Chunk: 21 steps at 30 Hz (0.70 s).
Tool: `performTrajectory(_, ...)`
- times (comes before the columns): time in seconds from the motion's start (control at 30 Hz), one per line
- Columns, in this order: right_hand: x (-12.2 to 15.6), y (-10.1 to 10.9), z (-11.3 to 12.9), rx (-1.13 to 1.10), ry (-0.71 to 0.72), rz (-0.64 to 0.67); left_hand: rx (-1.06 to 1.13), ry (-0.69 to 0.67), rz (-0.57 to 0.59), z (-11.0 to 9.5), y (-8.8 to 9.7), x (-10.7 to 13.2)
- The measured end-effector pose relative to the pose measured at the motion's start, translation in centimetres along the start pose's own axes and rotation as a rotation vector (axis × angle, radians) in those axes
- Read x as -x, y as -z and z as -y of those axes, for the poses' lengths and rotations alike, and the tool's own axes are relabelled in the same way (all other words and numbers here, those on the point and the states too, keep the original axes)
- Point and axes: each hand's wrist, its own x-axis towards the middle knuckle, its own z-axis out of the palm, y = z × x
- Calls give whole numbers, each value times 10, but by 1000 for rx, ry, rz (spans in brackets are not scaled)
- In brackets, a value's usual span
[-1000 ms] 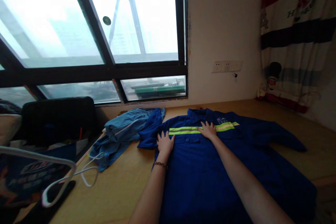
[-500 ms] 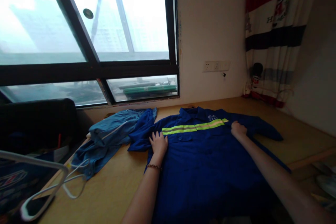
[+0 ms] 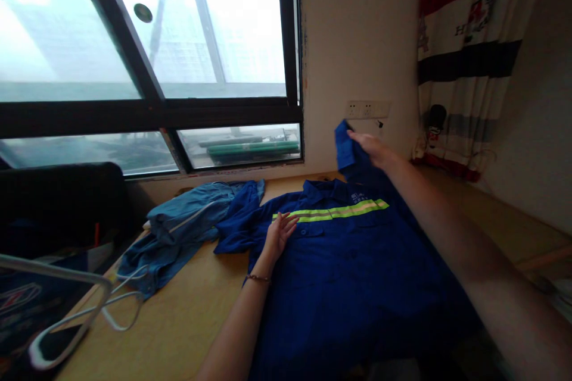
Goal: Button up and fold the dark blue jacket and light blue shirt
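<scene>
A dark blue work shirt [image 3: 344,274] with a yellow-green reflective chest stripe lies spread on the wooden table, its collar toward the window wall. My right hand [image 3: 373,147] grips the cuff end of the shirt's right-side sleeve [image 3: 346,149] and holds it up off the table, beyond the collar. Over the left end of the stripe is my left hand [image 3: 280,233], turned partly on its side with its fingers apart and nothing in them. Whether it touches the cloth I cannot tell. The left-side sleeve [image 3: 236,229] lies out flat.
Lighter blue crumpled clothing [image 3: 179,220] lies left of the shirt on the table [image 3: 192,315]. A white cable [image 3: 120,324] and a pale curved tube [image 3: 58,271] are at the near left. Behind are a window [image 3: 223,30], wall sockets [image 3: 366,109] and a curtain [image 3: 469,65].
My right hand has moved from the shirt's chest up and away, lifting the right-side sleeve off the table. My left hand has turned over and shifted slightly toward the stripe.
</scene>
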Motion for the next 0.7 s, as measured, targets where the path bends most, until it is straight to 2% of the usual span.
performTrajectory(0.1, 56, -100, 10, -64, 129, 357, 340, 234, 198, -4, -1, 7)
performTrajectory(0.17, 108, -153, -2, -12, 195, 503, 431, 239, 176, -6, 1, 10)
performTrajectory(0.23, 157, -189, -25, 59, 270, 662, 488, 195, 107, -7, 5, 10)
performTrajectory(0.3, 193, -208, -51, 138, 336, 779, 534, 175, 76, -10, 10, 10)
performTrajectory(0.33, 204, -212, -64, 173, 366, 760, 556, 173, 75, -11, 13, 10)
performTrajectory(0.4, 213, -213, -86, 266, 403, 630, 593, 167, 60, -14, 17, 9)
performTrajectory(0.5, 201, -198, -115, 440, 415, 436, 615, 174, -5, -17, 21, 8)
performTrajectory(0.6, 175, -170, -140, 639, 272, 372, 598, 219, -57, -17, 21, 5)
performTrajectory(0.7, 148, -126, -161, 696, 75, 287, 578, 224, -91, -17, 22, 2)
